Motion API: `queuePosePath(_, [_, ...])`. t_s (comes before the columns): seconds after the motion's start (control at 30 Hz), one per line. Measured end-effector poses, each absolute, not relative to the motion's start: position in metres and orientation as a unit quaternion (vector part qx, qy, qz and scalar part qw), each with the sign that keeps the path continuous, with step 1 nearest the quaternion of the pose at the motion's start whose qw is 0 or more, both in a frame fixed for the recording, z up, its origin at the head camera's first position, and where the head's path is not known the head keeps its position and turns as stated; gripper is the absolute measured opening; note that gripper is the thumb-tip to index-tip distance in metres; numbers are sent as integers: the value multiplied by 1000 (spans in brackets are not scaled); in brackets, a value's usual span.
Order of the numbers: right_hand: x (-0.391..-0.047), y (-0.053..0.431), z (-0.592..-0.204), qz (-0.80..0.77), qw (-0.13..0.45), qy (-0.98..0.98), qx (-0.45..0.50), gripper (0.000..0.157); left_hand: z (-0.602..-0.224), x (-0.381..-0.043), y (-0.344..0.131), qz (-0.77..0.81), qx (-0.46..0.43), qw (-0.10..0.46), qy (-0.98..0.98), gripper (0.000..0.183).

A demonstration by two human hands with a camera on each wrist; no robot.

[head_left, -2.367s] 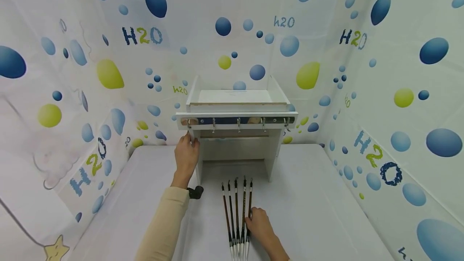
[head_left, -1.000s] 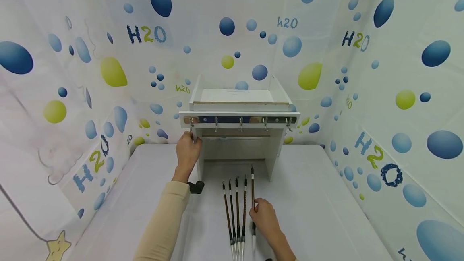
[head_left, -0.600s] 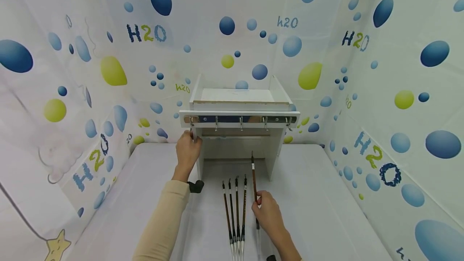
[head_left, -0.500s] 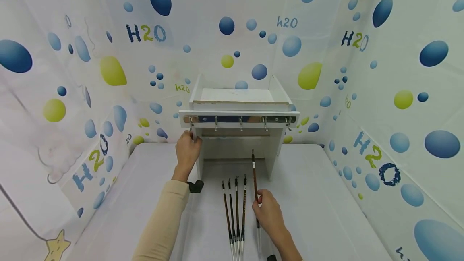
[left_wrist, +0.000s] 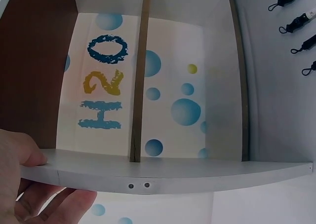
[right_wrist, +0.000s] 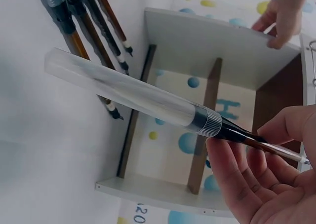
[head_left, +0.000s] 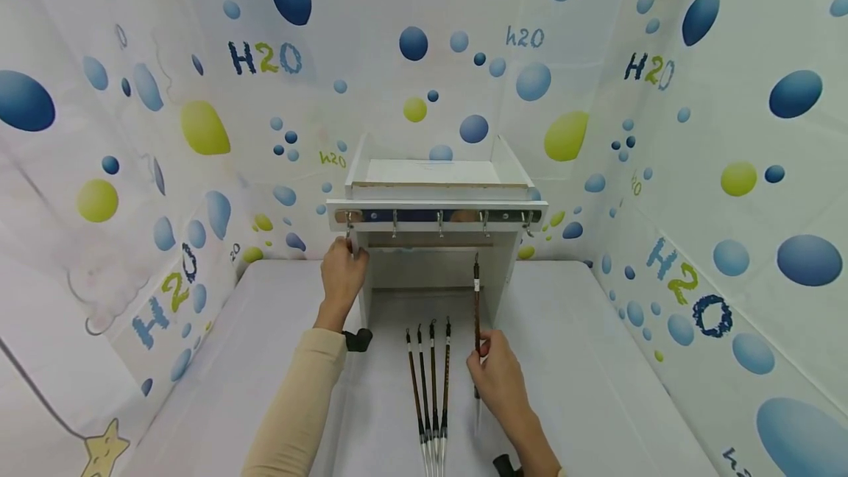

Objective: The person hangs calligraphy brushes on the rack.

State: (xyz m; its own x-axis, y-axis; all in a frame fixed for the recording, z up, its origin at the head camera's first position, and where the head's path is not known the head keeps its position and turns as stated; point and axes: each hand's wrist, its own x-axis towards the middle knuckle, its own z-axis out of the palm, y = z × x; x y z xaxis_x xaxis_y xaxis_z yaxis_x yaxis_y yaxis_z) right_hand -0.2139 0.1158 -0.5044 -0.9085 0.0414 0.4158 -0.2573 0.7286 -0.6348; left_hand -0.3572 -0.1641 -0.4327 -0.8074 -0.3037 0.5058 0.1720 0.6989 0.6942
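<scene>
My left hand (head_left: pixel 341 282) grips the edge of the left side panel (left_wrist: pixel 177 172) of a white wooden shelf (head_left: pixel 417 205), thumb on one face and fingers on the other. My right hand (head_left: pixel 501 374) pinches a calligraphy brush (head_left: pixel 477 304) with a brown handle and a hanging loop at its far end. In the right wrist view its bristles lie inside a clear cap (right_wrist: pixel 123 93), and thumb and fingertips hold the dark section behind it. The loop end overlaps the shelf's opening in the head view. Several similar brushes (head_left: pixel 434 385) lie side by side on the white table, left of this hand.
A metal rail (head_left: pixel 424 216) with several hooks runs along the shelf's front board. The shelf has an open tray top (head_left: pixel 430 172). Bubble-printed sheets (head_left: pixel 371 28) enclose the white table (head_left: pixel 570 330) at the back and sides.
My right hand has drawn the rightmost brush out of the row, then moved it forward and slightly right, toward the shelf. My left hand has stayed on the side panel.
</scene>
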Motion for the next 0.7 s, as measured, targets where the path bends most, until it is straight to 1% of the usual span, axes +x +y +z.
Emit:
queuePosePath(0.37, [-222, 128, -490, 376, 232, -896, 46, 32, -433, -358, -163, -384, 28, 321, -865, 27])
queuePosePath(0.7, [-225, 139, -479, 398, 236, -886, 17, 32, -433, -358, -164, -382, 31, 319, -867, 27])
